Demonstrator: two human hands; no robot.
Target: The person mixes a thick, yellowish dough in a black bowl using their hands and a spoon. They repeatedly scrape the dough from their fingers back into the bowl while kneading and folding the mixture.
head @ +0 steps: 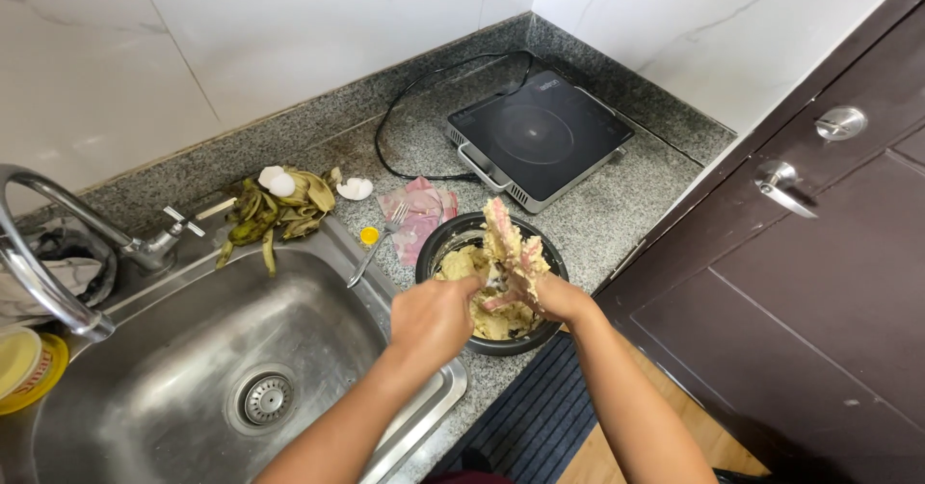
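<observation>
Where hands meet: dough above bowl.

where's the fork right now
The silver metal fork lies on the grey granite counter, its handle over the steel sink's rim, just left of the black bowl.

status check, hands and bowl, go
Left hand wiping dough off right hand, over black bowl. Fork beside the bowl, clear.

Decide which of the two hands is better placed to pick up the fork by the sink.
Left. The left hand is on the sink side of the black bowl, nearer the fork; the right hand is caked in dough.
</observation>
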